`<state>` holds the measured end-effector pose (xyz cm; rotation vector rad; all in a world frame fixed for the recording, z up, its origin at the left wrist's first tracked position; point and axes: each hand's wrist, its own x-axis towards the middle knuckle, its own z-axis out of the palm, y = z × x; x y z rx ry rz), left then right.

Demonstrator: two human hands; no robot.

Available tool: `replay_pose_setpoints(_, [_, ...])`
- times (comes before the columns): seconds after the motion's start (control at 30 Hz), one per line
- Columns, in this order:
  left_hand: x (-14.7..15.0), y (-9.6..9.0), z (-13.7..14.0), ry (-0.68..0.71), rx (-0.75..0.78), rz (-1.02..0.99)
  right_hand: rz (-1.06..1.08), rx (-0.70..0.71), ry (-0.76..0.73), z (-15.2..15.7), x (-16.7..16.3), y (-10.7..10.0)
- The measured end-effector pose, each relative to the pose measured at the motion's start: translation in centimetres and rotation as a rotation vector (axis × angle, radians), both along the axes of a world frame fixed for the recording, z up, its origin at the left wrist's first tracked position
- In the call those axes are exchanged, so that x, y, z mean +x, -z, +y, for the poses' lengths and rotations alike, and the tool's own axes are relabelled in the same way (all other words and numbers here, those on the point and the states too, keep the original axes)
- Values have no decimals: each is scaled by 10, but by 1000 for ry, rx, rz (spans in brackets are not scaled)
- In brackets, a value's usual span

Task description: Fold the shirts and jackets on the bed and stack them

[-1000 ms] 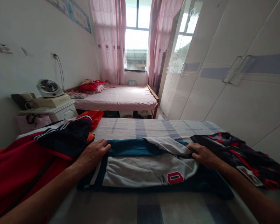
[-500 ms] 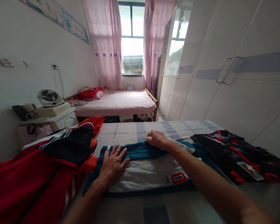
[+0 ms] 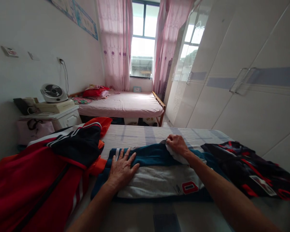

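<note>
A teal and grey garment (image 3: pixel 157 180) with a red-and-white "0" patch lies folded lengthwise on the bed in front of me; I cannot tell if it is a shirt or another kind. My left hand (image 3: pixel 123 167) rests flat on its left part, fingers spread across the grey and teal cloth. At the far edge, my right hand (image 3: pixel 177 145) is closed on a grey-white part of the garment and lifts it a little. My right forearm covers some of the garment's right side.
Red, navy and orange clothes (image 3: pixel 50 170) are heaped on the left. A black garment with red trim (image 3: pixel 248 167) lies to the right. Beyond the checked bed sheet (image 3: pixel 130 133) stand another bed (image 3: pixel 125 104), a fan (image 3: pixel 53 92) on a cabinet, and a white wardrobe (image 3: pixel 232 58).
My right hand has moved slightly right and now pinches up the grey-white cloth. My left hand stays flat on the garment. The whole view has shifted and tilted a little.
</note>
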<state>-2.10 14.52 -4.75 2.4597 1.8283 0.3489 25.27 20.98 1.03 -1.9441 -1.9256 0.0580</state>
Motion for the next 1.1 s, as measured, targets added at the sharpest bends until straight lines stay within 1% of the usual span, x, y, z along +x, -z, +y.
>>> replay_pose_setpoints(0.1, [0,0,0,-4,-8,-9,96,123,97,-5,20,-3])
replay_pose_setpoints(0.17, [0,0,0,-3,-13,-6,165,217,175,-5,35,-8])
replay_pose_setpoints(0.27, [1,0,1,-8,-19,0,279,336,279,-5,50,-22])
replay_pose_setpoints(0.33, [1,0,1,-15,-22,4,374,396,283,-12,51,-32])
replay_pose_setpoints(0.37, [1,1,1,-18,-23,5,431,424,243,-20,48,-37])
replay_pose_setpoints(0.4, [1,1,1,-19,-23,7,480,443,172,-29,44,-41])
replay_pose_setpoints(0.43, [1,1,0,-20,-24,10,516,431,67,-41,39,-44])
replay_pose_setpoints(0.47, [1,0,0,-19,-24,13,531,372,-67,-55,34,-45])
replay_pose_setpoints(0.53, [1,-1,-1,-21,-25,24,503,134,-338,-81,31,-42])
replay_pose_setpoints(0.57, [1,-2,-1,-23,-27,30,481,11,-423,-93,33,-37])
replay_pose_setpoints(0.6, [2,-3,-2,-25,-30,38,460,-73,-450,-102,38,-31])
replay_pose_setpoints(0.63, [2,-4,-2,-27,-32,47,434,-104,-416,-109,44,-23])
replay_pose_setpoints(0.73, [3,-5,-2,-33,-29,77,278,-9,-170,-113,71,7])
replay_pose_setpoints(0.77, [2,-5,-1,-36,-26,88,210,6,-123,-111,79,16])
replay_pose_setpoints(0.87, [1,-5,0,-43,-26,112,45,-12,-101,-101,94,36])
replay_pose_setpoints(0.93, [0,-5,1,-35,-20,130,-7,-8,-73,-94,97,40])
replay_pose_setpoints(1.0, [-1,-5,1,-25,-20,151,-3,17,-42,-88,101,39])
replay_pose_setpoints(1.1, [-1,-4,0,-27,-52,179,75,140,40,-86,115,38])
